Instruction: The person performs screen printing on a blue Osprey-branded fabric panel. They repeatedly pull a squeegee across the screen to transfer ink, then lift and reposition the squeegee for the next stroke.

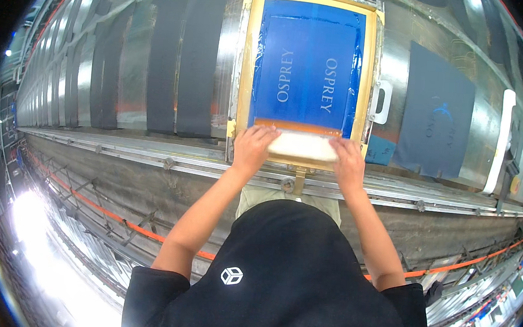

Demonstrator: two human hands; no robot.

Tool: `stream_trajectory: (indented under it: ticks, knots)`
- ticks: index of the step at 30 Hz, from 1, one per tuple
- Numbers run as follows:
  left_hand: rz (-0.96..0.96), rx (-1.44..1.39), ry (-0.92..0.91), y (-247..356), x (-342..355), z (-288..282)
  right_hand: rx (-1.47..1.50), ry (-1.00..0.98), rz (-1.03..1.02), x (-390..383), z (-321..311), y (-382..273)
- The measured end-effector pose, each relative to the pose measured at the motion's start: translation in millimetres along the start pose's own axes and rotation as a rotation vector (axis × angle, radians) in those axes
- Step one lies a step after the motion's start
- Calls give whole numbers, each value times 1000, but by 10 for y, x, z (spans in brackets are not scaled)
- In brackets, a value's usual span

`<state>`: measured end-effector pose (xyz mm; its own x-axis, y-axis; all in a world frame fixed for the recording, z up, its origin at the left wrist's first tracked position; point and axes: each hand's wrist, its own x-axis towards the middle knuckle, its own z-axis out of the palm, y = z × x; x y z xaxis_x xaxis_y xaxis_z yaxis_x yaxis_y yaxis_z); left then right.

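A yellow-rimmed screen frame point(250, 70) with a blue mesh panel point(309, 38) bearing pale lettering lies on the long metal table. A squeegee with a pale, wide handle point(303, 146) and an orange blade point(298, 127) lies across the panel's near end, slightly blurred. My left hand point(254, 147) grips the squeegee's left end with fingers wrapped over it, and my right hand point(347, 161) grips the right end the same way. A white loop handle point(384, 102) is on the frame's right side.
Dark fabric pieces point(165, 63) line the metal table on the left. A grey piece with blue and pale marks point(436, 109) lies to the right, near a long white bar point(501, 136). A metal rail point(200, 165) runs along the near edge; an orange strip point(116, 213) runs below it.
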<state>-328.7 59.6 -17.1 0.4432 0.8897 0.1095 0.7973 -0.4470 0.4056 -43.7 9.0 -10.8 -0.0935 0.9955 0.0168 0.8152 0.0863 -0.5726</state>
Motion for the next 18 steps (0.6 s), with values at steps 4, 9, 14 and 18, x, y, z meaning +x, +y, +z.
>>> stream_trajectory:
  ticks: [4,9,14,18]
  knots:
    - [52,-11,23,28,37,-121,17,-19,2,34,-84,-67]
    - [55,-4,51,-484,1249,-96,-42,68,-136,1392,-258,309]
    - [-39,83,-143,-848,2870,-171,-131,36,-138,2899,-459,834]
    - [-78,162,-161,-1049,3323,-141,-164,-2,12,3364,-464,853]
